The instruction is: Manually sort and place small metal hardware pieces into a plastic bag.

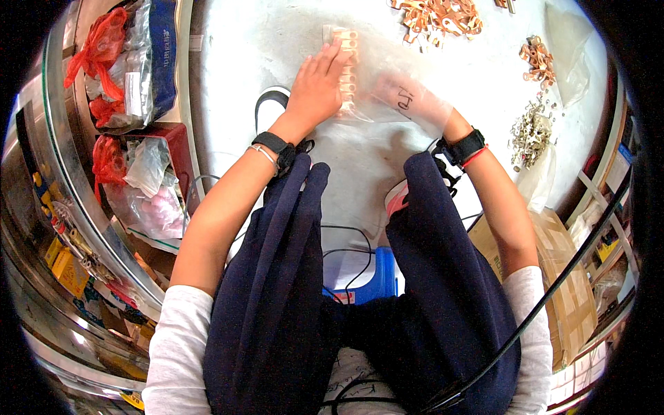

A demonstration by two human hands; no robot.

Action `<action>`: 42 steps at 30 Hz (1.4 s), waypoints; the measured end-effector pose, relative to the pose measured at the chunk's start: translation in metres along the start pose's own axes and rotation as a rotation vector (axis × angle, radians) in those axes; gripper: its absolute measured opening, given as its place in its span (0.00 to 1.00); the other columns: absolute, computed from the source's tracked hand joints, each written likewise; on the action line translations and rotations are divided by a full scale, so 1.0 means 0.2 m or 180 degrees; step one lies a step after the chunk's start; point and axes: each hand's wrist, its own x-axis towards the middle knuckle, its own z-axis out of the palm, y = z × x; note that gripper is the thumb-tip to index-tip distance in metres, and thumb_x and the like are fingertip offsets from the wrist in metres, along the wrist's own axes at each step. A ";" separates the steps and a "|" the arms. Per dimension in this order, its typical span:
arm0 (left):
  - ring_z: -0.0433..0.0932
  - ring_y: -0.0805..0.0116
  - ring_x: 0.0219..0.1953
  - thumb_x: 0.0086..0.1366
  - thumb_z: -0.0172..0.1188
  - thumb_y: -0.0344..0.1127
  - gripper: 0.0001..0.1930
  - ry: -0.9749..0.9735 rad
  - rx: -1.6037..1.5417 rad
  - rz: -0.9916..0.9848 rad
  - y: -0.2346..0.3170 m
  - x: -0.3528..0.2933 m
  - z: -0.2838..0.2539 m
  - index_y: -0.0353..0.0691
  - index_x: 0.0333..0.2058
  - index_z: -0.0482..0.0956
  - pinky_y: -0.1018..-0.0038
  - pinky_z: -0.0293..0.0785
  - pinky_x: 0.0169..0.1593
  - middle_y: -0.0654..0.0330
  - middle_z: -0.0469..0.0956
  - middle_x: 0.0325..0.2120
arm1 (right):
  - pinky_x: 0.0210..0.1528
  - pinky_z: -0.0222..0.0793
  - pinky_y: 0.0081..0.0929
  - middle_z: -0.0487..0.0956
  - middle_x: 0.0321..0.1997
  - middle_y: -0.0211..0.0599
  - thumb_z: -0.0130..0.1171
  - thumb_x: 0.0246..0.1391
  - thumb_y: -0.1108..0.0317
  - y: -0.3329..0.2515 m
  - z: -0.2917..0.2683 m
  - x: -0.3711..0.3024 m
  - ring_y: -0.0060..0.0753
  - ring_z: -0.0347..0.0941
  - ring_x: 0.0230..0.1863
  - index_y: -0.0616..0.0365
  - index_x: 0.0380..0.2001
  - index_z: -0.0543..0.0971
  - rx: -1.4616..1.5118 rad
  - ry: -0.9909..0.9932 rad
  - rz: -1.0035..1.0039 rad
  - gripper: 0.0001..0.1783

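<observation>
A clear plastic bag (370,52) lies on the pale floor between my feet, with a column of copper cable lugs (350,76) along its left part. My left hand (317,86) rests over the bag's left edge beside the lugs, its fingers stretched out and pointing away from me. From the right, my right hand (398,93) reaches inside the bag, showing only dimly through the film. Dark handwriting marks the plastic over it. Its fingers point left toward the lugs, but the film blurs how they are bent.
Loose copper lugs (443,19) form a pile at the far side. On the right are a smaller copper pile (538,62) and a heap of small silvery parts (531,135). Shelves with bagged goods (138,69) stand left; a cardboard box (564,277) stands right. A blue stool (380,277) is beneath me.
</observation>
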 end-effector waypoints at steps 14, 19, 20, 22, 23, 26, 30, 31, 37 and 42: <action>0.61 0.53 0.63 0.55 0.50 0.25 0.28 -0.0028 0.0140 -0.0009 0.01 0.00 -0.01 0.44 0.57 0.63 0.51 0.59 0.63 0.54 0.57 0.64 | 0.61 0.62 0.33 0.70 0.60 0.44 0.43 0.63 0.65 -0.15 -0.04 0.04 0.38 0.68 0.58 0.63 0.55 0.69 0.4317 -0.0240 0.1429 0.21; 0.61 0.53 0.63 0.54 0.50 0.24 0.28 0.0055 0.0096 0.0022 0.01 -0.01 0.00 0.44 0.57 0.63 0.51 0.59 0.62 0.55 0.57 0.64 | 0.60 0.62 0.33 0.72 0.58 0.47 0.39 0.65 0.52 -0.15 -0.09 0.03 0.39 0.68 0.59 0.61 0.59 0.66 0.4330 -0.0720 0.1661 0.28; 0.61 0.53 0.63 0.54 0.50 0.24 0.29 0.0020 0.0105 0.0009 0.01 -0.01 0.00 0.44 0.57 0.63 0.51 0.59 0.62 0.55 0.57 0.64 | 0.60 0.61 0.33 0.73 0.58 0.47 0.38 0.65 0.50 -0.15 -0.09 0.04 0.39 0.68 0.59 0.61 0.60 0.66 0.4360 -0.0837 0.1489 0.30; 0.61 0.53 0.63 0.53 0.50 0.24 0.29 0.0035 0.0130 0.0022 0.01 -0.01 0.00 0.44 0.57 0.63 0.51 0.59 0.62 0.55 0.57 0.64 | 0.61 0.61 0.33 0.72 0.58 0.49 0.36 0.65 0.49 -0.14 -0.09 0.07 0.40 0.69 0.59 0.61 0.61 0.65 0.4457 -0.0983 0.1666 0.31; 0.61 0.53 0.63 0.53 0.50 0.24 0.29 0.0024 0.0144 0.0018 0.01 0.00 0.00 0.45 0.57 0.63 0.51 0.59 0.62 0.55 0.57 0.64 | 0.61 0.61 0.34 0.72 0.59 0.50 0.36 0.65 0.48 -0.14 -0.09 0.08 0.41 0.69 0.59 0.60 0.61 0.65 0.4439 -0.1053 0.1778 0.32; 0.60 0.51 0.63 0.56 0.50 0.27 0.28 -0.0035 0.0067 0.0030 0.00 0.00 -0.01 0.46 0.57 0.61 0.49 0.58 0.62 0.56 0.55 0.65 | 0.62 0.60 0.33 0.69 0.61 0.51 0.40 0.63 0.47 -0.15 -0.10 0.07 0.41 0.67 0.61 0.60 0.63 0.62 0.4405 -0.1027 0.1669 0.33; 0.60 0.51 0.64 0.55 0.50 0.25 0.29 -0.0025 0.0043 0.0024 0.01 0.00 -0.01 0.46 0.58 0.61 0.49 0.58 0.63 0.56 0.56 0.64 | 0.63 0.60 0.33 0.72 0.56 0.51 0.43 0.65 0.63 -0.16 -0.10 -0.01 0.41 0.68 0.60 0.61 0.59 0.66 0.4108 -0.0643 0.1016 0.23; 0.60 0.50 0.64 0.55 0.50 0.25 0.29 -0.0029 0.0033 0.0015 0.01 0.00 -0.01 0.46 0.58 0.61 0.49 0.58 0.63 0.55 0.56 0.64 | 0.63 0.61 0.32 0.72 0.56 0.49 0.44 0.64 0.65 -0.15 -0.09 -0.04 0.40 0.68 0.60 0.61 0.59 0.67 0.3980 -0.0534 0.1084 0.22; 0.60 0.52 0.64 0.53 0.50 0.24 0.30 0.0010 0.0020 0.0007 0.00 0.00 -0.01 0.47 0.58 0.62 0.50 0.58 0.63 0.56 0.57 0.64 | 0.61 0.64 0.26 0.69 0.60 0.37 0.48 0.62 0.71 -0.01 0.03 -0.03 0.32 0.67 0.59 0.60 0.55 0.70 -0.0374 -0.0001 -0.0597 0.19; 0.61 0.53 0.64 0.54 0.50 0.25 0.29 0.0023 0.0029 0.0019 0.00 0.00 -0.01 0.47 0.57 0.63 0.51 0.58 0.63 0.56 0.57 0.64 | 0.61 0.64 0.24 0.68 0.60 0.35 0.49 0.59 0.72 0.01 0.03 -0.06 0.28 0.67 0.59 0.56 0.55 0.71 -0.0476 -0.0049 -0.0428 0.19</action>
